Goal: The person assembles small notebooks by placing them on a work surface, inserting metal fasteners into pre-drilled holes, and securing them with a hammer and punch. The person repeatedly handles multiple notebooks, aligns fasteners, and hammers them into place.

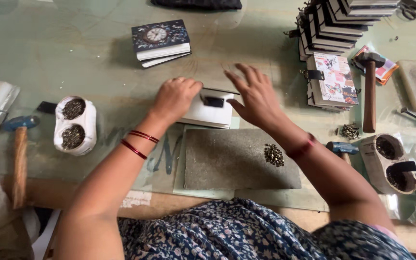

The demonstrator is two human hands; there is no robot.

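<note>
A white notebook [209, 110] (long axis across the counter [73, 53]) is gripped by the left hand [175, 98]; right hand [256, 94] hovers, fingers spread, nothing held.

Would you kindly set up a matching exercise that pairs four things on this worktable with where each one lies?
Things:
1. blue-headed hammer
2. clock-cover notebook
3. pile of small metal studs
4. white notebook

Places:
A. on the grey pad
B. under the left hand, beside the right hand
C. at the table's left edge
D. far side of the table, alone

Pairs: 1-C, 2-D, 3-A, 4-B
</note>
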